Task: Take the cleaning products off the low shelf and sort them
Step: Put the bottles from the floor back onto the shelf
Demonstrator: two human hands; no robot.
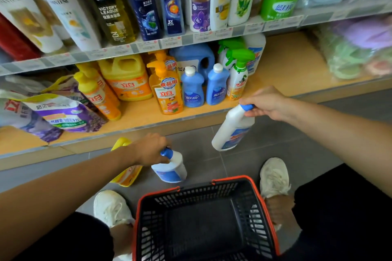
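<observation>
The black plastic mesh shopping basket (201, 195) with an orange-red rim stands at 6 o'clock between your two white trainers, and its dark slotted bottom shows from wall to wall.

Your left hand (148, 150), at about 8 o'clock from centre, is clenched round the blue cap of a white plastic bottle with a blue label (171, 169), which stands upright on the grey tiled floor (265, 150). Just behind that hand, a yellow plastic handled bottle (125, 176) lies on the floor.

Your right hand (267, 104), at 3 o'clock, grasps the blue cap of a second white plastic bottle (233, 129). It hangs tilted in the air, in front of the edge of the low wooden shelf (286, 70).

On that shelf, from 12 round towards 9 o'clock, stand:
- two green-trigger spray bottles (238, 76)
- two small blue bottles with white caps (193, 89)
- one large blue jug (195, 57)
- at least two orange pump bottles (167, 93)
- one yellow jug (125, 76)
- leaning yellow-capped bottles (97, 95)
- purple pouches (63, 112)
</observation>
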